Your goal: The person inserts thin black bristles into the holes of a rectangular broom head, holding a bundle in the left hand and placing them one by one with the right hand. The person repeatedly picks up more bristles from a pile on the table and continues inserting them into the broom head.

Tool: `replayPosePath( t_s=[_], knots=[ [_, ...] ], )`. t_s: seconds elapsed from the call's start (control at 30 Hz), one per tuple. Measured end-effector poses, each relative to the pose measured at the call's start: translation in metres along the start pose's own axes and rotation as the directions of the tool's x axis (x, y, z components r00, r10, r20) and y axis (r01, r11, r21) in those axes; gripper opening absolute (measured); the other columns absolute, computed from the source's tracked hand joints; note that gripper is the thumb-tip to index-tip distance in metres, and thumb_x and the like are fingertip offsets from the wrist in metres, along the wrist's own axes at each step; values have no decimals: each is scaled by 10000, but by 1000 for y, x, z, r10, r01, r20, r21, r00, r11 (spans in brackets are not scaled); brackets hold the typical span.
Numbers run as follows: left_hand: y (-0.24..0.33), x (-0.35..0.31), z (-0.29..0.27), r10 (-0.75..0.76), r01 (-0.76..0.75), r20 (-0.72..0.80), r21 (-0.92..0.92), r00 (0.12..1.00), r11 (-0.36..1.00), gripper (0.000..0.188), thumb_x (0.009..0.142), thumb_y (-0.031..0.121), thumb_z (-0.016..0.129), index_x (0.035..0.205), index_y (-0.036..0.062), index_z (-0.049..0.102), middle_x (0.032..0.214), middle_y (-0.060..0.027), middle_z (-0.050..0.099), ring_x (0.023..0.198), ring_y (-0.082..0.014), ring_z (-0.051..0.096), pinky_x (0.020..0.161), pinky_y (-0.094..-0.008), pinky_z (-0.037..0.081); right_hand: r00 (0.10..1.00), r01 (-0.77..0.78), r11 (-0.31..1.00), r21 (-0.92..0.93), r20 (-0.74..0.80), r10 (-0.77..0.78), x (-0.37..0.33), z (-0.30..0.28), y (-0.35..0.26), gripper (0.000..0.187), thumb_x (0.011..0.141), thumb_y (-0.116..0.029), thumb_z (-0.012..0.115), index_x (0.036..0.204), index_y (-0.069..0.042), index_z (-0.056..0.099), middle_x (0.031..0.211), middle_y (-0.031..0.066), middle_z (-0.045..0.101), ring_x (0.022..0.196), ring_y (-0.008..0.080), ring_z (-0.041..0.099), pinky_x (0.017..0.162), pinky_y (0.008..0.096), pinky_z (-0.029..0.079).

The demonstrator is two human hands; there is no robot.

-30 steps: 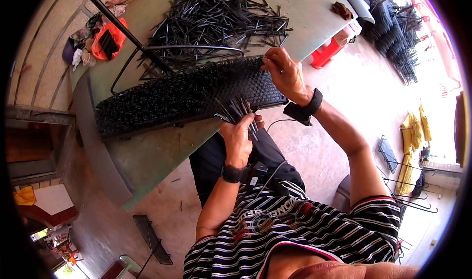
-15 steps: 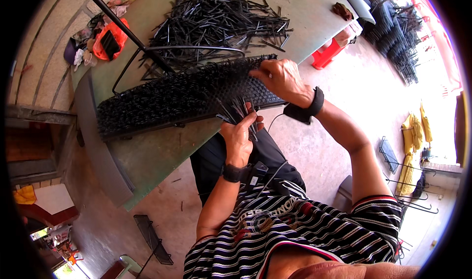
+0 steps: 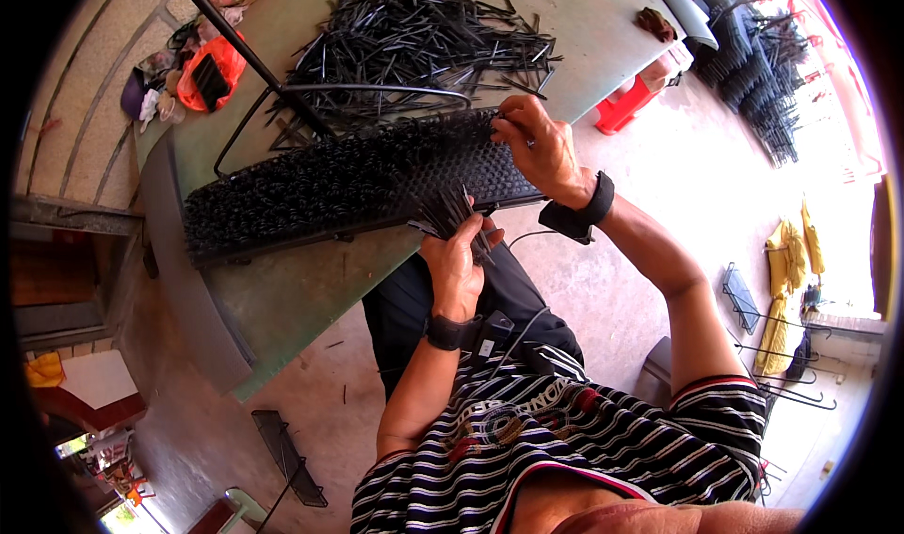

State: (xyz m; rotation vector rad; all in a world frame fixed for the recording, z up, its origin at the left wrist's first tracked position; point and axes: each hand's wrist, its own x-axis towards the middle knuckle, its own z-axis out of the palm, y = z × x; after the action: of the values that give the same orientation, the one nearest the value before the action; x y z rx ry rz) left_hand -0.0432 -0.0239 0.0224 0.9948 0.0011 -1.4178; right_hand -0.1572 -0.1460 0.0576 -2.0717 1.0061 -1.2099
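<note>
A long black rack with a perforated mesh face (image 3: 468,171) lies slantwise across the table edge. Dense black curled strips (image 3: 292,195) fill its left and far parts, while bare holes show at its near right. Below that bare mesh, my left hand (image 3: 456,275) is closed around a bundle of thin black strips (image 3: 443,216), their ends fanning upward. At the rack's far right corner, my right hand (image 3: 546,157) is pinched, thumb and fingers together at the edge tufts. What sits between those fingertips is too small to make out.
A large heap of loose black strips (image 3: 414,49) lies beyond the rack on the green table (image 3: 311,313). A black metal rod (image 3: 221,30) rises from the rack. An orange bag (image 3: 202,87) with a dark phone lies at left; a red stool (image 3: 621,108) stands beyond the right table edge.
My right hand has shifted slightly up along the rack's right end, its fingers now at the far edge. My left hand stays nearly in place with its bundle.
</note>
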Motion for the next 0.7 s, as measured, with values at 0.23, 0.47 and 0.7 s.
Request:
replayPosePath(
  t_s=[0.23,0.47,0.7],
  knots=[
    [1,4,-6,-6,6,-14,-6,1000,1000,151,780,-14,634,923,34,619,791,-51,616,630,-164,603,548,-338,526,992,87,982,-168,103,-70,0,7,20,105,858,-21,565,951,-13,517,748,133,626,680,250,668,549,301,505],
    [5,0,-3,-23,22,21,41,1000,999,162,786,15,648,944,29,618,836,-83,655,673,-200,645,553,-337,519,964,175,859,-481,260,-51,12,2,16,121,806,-143,623,845,-29,633,764,129,632,633,317,607,561,361,469],
    [1,1,-1,-16,5,124,87,992,996,188,785,7,658,969,13,622,862,-110,662,704,-237,662,575,-342,551,813,-196,970,-143,529,242,-9,-1,-8,205,777,-186,673,817,15,667,571,52,598,499,68,514,458,254,405]
  ],
)
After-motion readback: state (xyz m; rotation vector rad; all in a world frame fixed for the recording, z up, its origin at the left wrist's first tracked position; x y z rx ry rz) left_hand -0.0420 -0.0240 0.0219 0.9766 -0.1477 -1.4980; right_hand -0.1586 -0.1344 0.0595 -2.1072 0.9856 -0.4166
